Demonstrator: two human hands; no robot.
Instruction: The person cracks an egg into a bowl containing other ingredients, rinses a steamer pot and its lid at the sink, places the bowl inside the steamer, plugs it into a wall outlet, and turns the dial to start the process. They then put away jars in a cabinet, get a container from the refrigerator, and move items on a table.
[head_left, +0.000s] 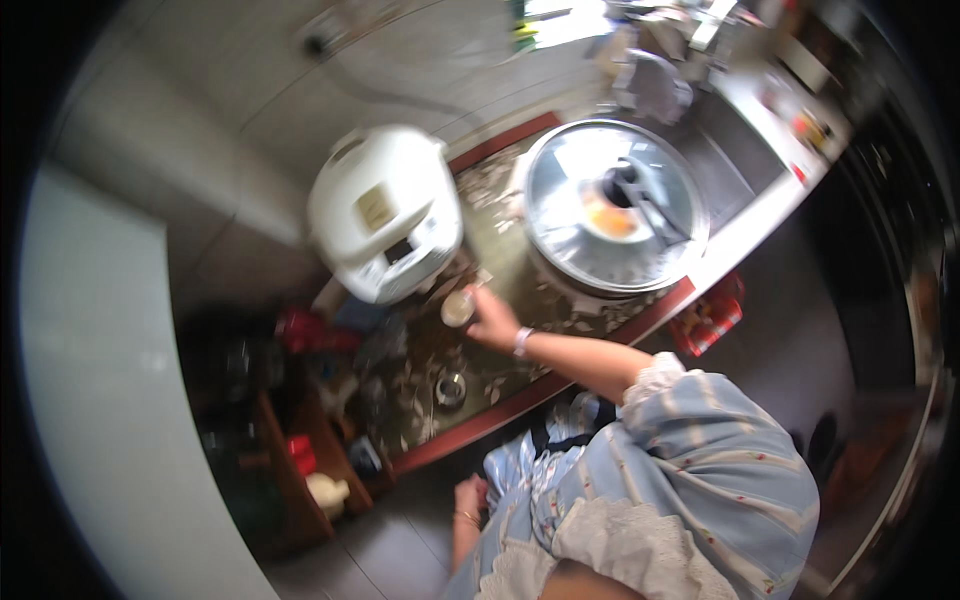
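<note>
My right hand (495, 321) reaches over the table and grips a small round jar (457, 308) with a tan top. The jar is beside the front of a white rice cooker (390, 217). Nearer to me, a small round glass container (451, 390) sits on the floral tablecloth (495, 375). My left hand (471, 495) hangs low at my side, by the blue dress, with its fingers partly curled. Blur hides whether anything is in it. A large pan with a domed glass lid (574, 225) stands right of the rice cooker; something orange shows through the glass.
The table has a reddish edge (487, 424). A sink (731, 176) and a white counter edge (739, 244) lie to the right. Below them is a red package (709, 315). At lower left, a wooden shelf (300, 457) holds several items beside a pale smooth panel (105, 337).
</note>
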